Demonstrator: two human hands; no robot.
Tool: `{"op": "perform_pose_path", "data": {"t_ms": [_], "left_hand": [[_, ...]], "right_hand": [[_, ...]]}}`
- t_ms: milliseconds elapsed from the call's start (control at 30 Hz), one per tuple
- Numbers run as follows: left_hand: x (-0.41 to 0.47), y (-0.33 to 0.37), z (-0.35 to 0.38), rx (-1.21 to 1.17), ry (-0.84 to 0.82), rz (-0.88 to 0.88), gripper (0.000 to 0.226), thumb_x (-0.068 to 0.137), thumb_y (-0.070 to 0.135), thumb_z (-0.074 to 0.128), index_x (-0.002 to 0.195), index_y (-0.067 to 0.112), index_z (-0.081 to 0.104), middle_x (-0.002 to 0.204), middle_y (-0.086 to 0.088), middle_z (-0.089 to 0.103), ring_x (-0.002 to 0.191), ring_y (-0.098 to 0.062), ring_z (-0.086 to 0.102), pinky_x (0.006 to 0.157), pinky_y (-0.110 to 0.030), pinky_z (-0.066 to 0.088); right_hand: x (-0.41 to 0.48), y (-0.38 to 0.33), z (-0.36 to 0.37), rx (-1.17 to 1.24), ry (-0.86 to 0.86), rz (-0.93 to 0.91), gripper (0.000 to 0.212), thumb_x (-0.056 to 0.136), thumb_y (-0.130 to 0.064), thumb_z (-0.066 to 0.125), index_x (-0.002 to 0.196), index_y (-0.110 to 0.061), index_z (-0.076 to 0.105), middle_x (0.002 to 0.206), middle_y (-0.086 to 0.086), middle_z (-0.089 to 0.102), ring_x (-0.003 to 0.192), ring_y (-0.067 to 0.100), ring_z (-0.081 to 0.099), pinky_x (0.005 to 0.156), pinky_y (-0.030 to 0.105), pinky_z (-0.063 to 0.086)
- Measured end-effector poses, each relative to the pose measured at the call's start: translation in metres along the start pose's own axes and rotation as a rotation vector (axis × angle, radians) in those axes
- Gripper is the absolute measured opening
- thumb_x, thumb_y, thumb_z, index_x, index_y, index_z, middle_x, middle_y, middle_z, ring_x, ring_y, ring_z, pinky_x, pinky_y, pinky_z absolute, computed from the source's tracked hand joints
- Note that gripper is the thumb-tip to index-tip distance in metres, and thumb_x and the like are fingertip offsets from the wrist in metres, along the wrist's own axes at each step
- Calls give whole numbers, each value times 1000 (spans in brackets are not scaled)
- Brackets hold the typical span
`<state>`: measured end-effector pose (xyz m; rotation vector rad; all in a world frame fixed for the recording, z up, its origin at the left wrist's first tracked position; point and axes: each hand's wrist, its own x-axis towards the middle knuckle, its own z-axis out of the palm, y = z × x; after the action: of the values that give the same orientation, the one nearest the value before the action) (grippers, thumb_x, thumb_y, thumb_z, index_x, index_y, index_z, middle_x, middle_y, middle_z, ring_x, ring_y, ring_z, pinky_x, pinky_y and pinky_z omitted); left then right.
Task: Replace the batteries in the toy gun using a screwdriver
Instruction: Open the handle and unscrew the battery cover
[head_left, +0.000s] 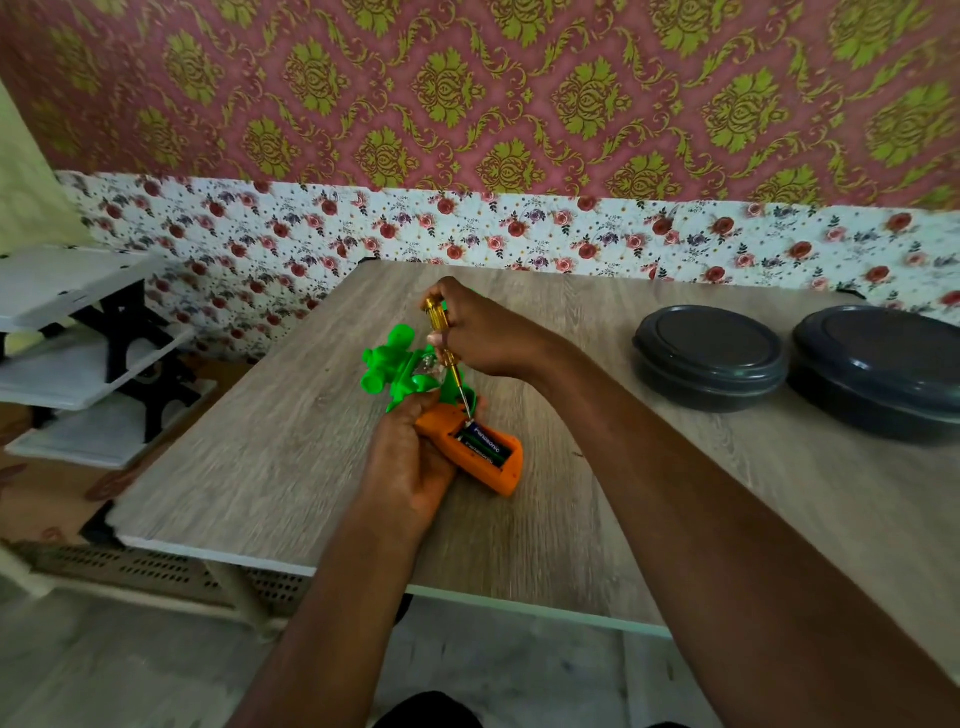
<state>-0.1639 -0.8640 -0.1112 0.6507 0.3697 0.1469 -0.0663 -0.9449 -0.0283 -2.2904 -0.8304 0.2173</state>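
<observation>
The right grip (478, 332) clasps the screwdriver (436, 314), its tip at the Panasonic batteries (483, 442) in the bared compartment of the toy gun (402, 371) (cover off), while the left grip (410, 462) holds its orange handle on the counter (260, 441); swapping and closing likely remain.

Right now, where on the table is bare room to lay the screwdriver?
Bare wood left of the toy gun, toward the table edge, and between the right hand and the dark containers. Crowded around the gun and left hand.

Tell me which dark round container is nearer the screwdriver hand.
The left container, closer to the right hand; the right container lies farther off, at the frame edge.
</observation>
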Motion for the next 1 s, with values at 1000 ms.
{"op": "perform_pose_path", "data": {"t_ms": [1000], "left_hand": [[7,-2,-1,4,-15,-22,37,103,14,44,135,1,57,120,-27,69,107,-39,68,99,-56,51]], "right_hand": [[-85,41,32,-141,354,-1,29,66,-39,86,84,-24,68,78,-8,71,85,20,66,75,37,56]]}}
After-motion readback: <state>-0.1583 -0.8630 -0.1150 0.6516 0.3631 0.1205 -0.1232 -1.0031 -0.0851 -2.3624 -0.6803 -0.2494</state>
